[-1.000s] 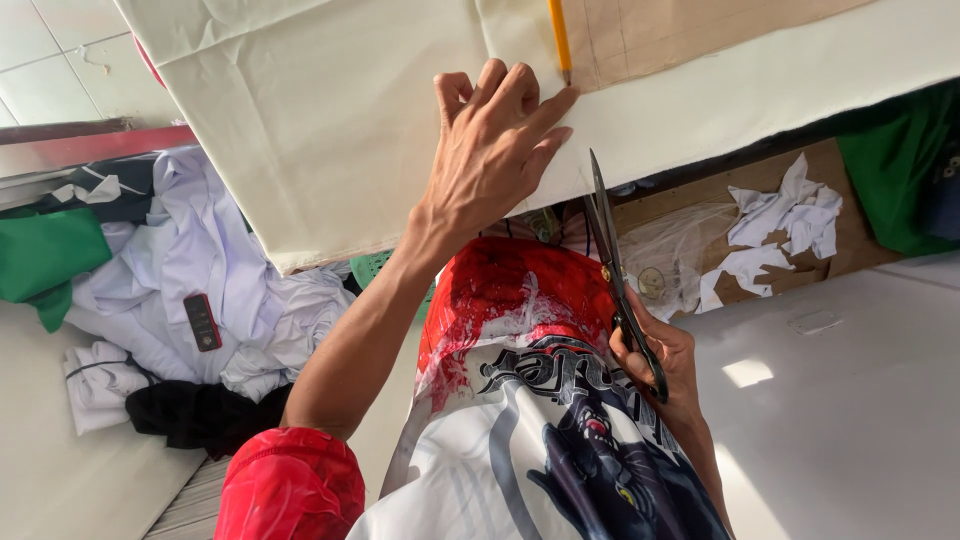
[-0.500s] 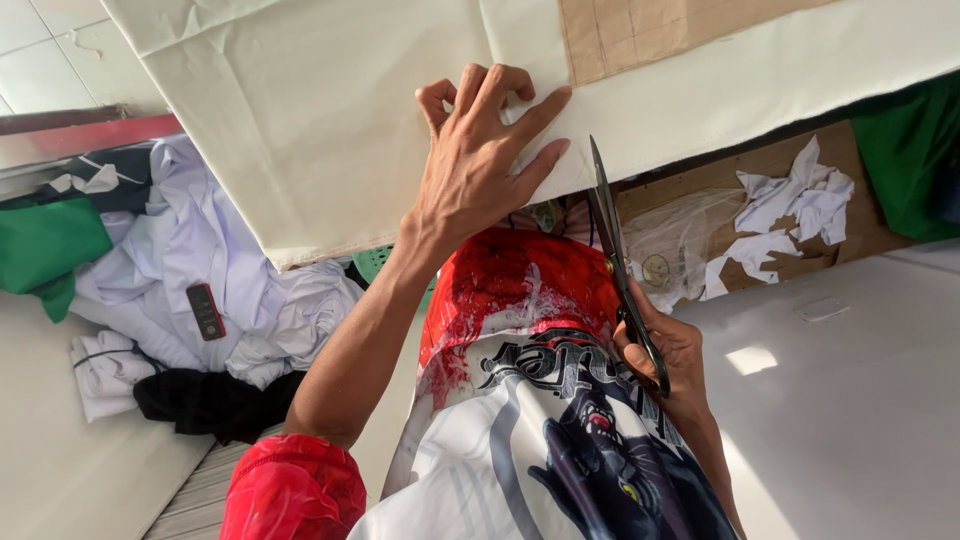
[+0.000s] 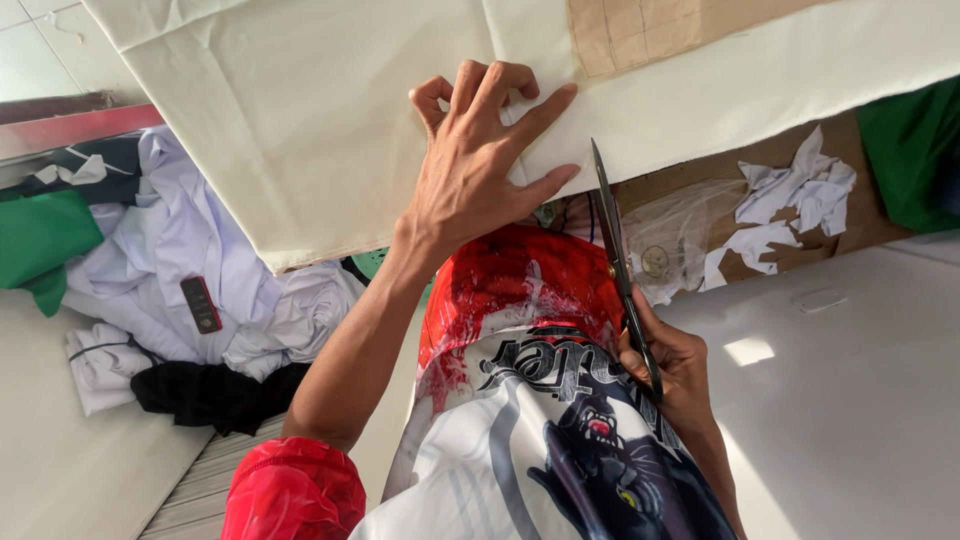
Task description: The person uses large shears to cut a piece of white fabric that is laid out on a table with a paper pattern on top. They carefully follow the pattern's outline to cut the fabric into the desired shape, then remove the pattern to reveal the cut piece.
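Note:
My left hand (image 3: 480, 175) lies flat on a large cream fabric sheet (image 3: 300, 120), back up, with the outer fingers curled and the index finger stretched toward a brown gridded paper pattern (image 3: 650, 35) on the cloth. My right hand (image 3: 672, 365) grips the handles of long black scissors (image 3: 620, 270) in front of my red, white and black printed shirt (image 3: 520, 380). The blades look closed and point up at the near edge of the fabric, just right of my left thumb. The tip is at or just short of that edge.
A heap of white clothes (image 3: 180, 260) with a small dark device (image 3: 201, 304) on it lies at the left, beside green cloth (image 3: 40, 240) and black cloth (image 3: 210, 395). A brown cardboard box (image 3: 700, 200) holds white fabric scraps (image 3: 790, 200). More green cloth (image 3: 915, 150) sits far right.
My left hand has slid a little along the fabric and its outer fingers have curled. The yellow pencil seen at the top earlier is out of view. The scissors stay held, tip near the edge.

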